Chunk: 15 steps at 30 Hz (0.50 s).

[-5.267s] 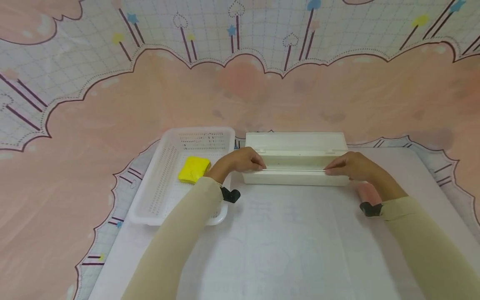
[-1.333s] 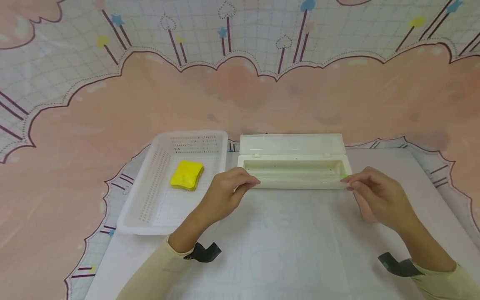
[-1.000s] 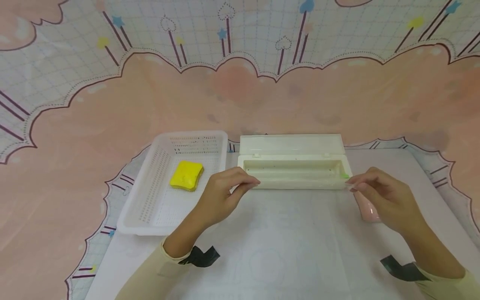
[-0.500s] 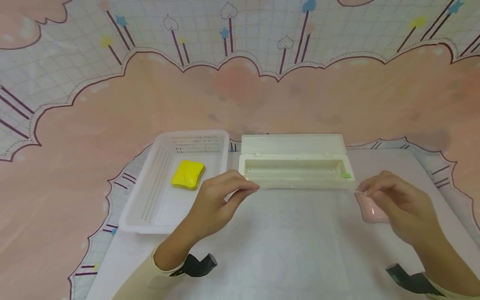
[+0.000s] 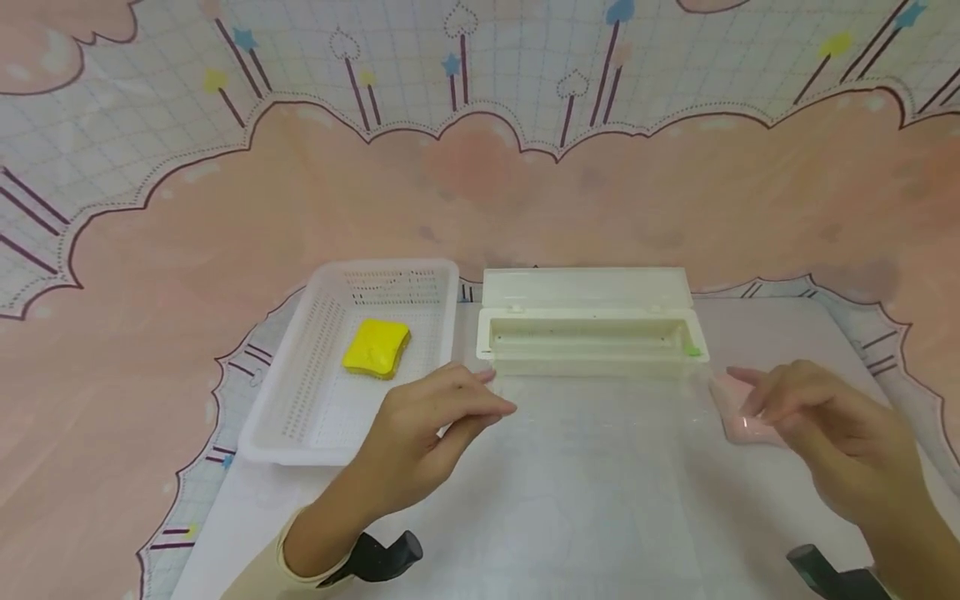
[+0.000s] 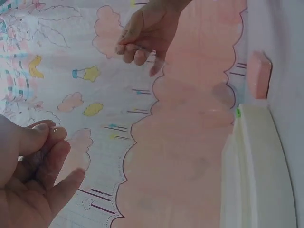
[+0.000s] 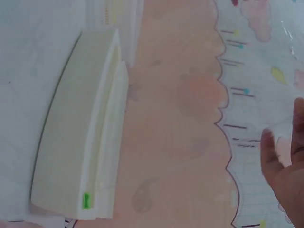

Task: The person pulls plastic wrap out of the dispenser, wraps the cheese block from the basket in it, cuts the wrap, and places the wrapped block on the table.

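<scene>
My left hand [image 5: 420, 446] pinches one corner of a clear sheet of cling film [image 5: 592, 412] between thumb and fingertips. At the other end of the sheet, my right hand [image 5: 855, 446] pinches the opposite corner. The film is nearly see-through and stretches from a long cream cling film dispenser [image 5: 585, 290], whose lid stands raised. A small green slider [image 5: 692, 351] sits at the dispenser's right end. In the left wrist view both hands appear, the left hand [image 6: 33, 166] close to the camera. The right wrist view shows only part of the right hand [image 7: 289, 175].
Left of the dispenser stands a white perforated basket [image 5: 258, 417] with a yellow sponge [image 5: 377, 348] in it. A pink glossy object [image 5: 742, 421] lies under the right hand's side. A white sheet covers the table [image 5: 585, 517]; a patterned cloth [image 5: 450, 192] lies beyond.
Earlier both hands were at the dispenser's front edge. They have since drawn the film toward me, and the right hand has also moved outward to the right. Basket and sponge stay put.
</scene>
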Each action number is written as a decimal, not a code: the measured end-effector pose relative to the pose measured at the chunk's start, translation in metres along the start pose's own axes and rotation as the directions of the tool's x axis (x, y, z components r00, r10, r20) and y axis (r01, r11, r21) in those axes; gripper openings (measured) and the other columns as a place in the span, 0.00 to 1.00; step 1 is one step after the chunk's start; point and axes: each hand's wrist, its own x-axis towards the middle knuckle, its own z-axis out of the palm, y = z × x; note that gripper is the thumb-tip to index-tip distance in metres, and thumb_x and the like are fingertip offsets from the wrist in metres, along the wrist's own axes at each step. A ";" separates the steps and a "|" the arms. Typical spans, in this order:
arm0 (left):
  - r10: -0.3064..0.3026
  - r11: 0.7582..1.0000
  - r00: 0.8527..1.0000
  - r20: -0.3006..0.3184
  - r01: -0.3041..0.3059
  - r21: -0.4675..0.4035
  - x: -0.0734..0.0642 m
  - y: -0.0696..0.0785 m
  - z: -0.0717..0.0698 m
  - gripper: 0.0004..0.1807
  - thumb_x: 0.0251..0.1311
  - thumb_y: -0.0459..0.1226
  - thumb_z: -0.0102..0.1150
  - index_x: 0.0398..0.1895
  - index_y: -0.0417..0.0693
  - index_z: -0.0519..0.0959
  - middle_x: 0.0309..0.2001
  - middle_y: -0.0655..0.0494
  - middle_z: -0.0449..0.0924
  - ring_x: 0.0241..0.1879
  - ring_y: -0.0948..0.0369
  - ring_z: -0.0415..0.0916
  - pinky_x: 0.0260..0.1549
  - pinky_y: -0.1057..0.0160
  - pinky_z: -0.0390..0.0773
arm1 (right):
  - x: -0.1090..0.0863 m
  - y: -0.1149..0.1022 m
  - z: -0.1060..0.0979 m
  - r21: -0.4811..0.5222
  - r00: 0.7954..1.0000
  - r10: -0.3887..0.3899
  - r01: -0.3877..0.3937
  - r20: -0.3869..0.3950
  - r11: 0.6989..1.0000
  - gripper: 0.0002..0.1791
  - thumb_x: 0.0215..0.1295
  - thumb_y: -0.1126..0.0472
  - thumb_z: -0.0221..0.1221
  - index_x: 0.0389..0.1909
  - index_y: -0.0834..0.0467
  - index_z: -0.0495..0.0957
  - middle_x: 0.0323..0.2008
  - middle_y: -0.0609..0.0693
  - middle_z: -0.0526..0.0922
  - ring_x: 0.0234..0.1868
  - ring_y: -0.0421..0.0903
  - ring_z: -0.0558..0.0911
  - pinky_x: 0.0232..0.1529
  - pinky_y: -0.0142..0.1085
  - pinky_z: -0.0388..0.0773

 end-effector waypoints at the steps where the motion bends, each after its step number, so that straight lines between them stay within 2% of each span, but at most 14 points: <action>1: 0.021 1.000 1.000 0.020 -0.021 -0.003 -0.004 0.000 0.000 0.07 0.65 0.28 0.64 0.42 0.45 0.87 0.36 0.58 0.85 0.39 0.63 0.82 0.52 0.70 0.81 | -0.004 -0.001 -0.001 0.001 1.000 0.011 -0.011 0.016 1.000 0.07 0.71 0.76 0.55 0.33 0.78 0.74 0.38 0.58 0.82 0.50 0.47 0.81 0.67 0.33 0.73; 5: 0.112 0.993 0.988 0.107 -0.107 -0.050 -0.021 -0.001 0.003 0.07 0.69 0.30 0.61 0.45 0.46 0.86 0.36 0.59 0.83 0.35 0.66 0.77 0.37 0.80 0.75 | -0.023 -0.004 -0.004 0.016 0.995 0.045 -0.046 0.092 0.999 0.05 0.72 0.77 0.52 0.35 0.77 0.74 0.41 0.57 0.80 0.54 0.48 0.78 0.60 0.28 0.74; 8: 0.166 0.984 0.974 0.154 -0.152 -0.097 -0.034 -0.003 0.009 0.07 0.70 0.30 0.59 0.45 0.46 0.85 0.35 0.60 0.82 0.35 0.67 0.76 0.37 0.81 0.74 | -0.045 -0.005 -0.010 0.010 0.982 0.110 -0.113 0.154 0.994 0.03 0.70 0.80 0.52 0.37 0.76 0.74 0.43 0.56 0.79 0.54 0.48 0.76 0.58 0.29 0.73; 9: 0.174 0.981 0.970 0.172 -0.156 -0.112 -0.038 -0.004 0.012 0.07 0.70 0.30 0.59 0.45 0.46 0.85 0.35 0.59 0.82 0.36 0.67 0.77 0.39 0.81 0.75 | -0.054 -0.007 -0.011 -0.047 0.970 0.178 -0.173 0.166 0.984 0.04 0.69 0.80 0.53 0.38 0.73 0.75 0.44 0.53 0.80 0.53 0.45 0.76 0.57 0.28 0.73; 11: 0.163 0.982 0.961 0.224 -0.136 -0.128 -0.047 -0.003 0.016 0.07 0.69 0.30 0.60 0.45 0.48 0.85 0.37 0.60 0.81 0.37 0.68 0.77 0.42 0.81 0.75 | -0.071 -0.011 -0.013 -0.207 0.935 0.304 -0.265 0.182 0.942 0.11 0.64 0.83 0.55 0.40 0.66 0.77 0.44 0.49 0.81 0.51 0.41 0.76 0.55 0.25 0.73; 15: 0.094 0.990 0.933 0.348 -0.051 -0.131 -0.064 -0.001 0.025 0.07 0.67 0.30 0.64 0.42 0.51 0.86 0.44 0.60 0.78 0.37 0.72 0.77 0.44 0.83 0.74 | -0.097 -0.015 -0.009 -0.492 0.861 0.471 -0.331 0.190 0.805 0.25 0.52 0.83 0.64 0.42 0.51 0.79 0.44 0.41 0.80 0.48 0.34 0.76 0.50 0.20 0.71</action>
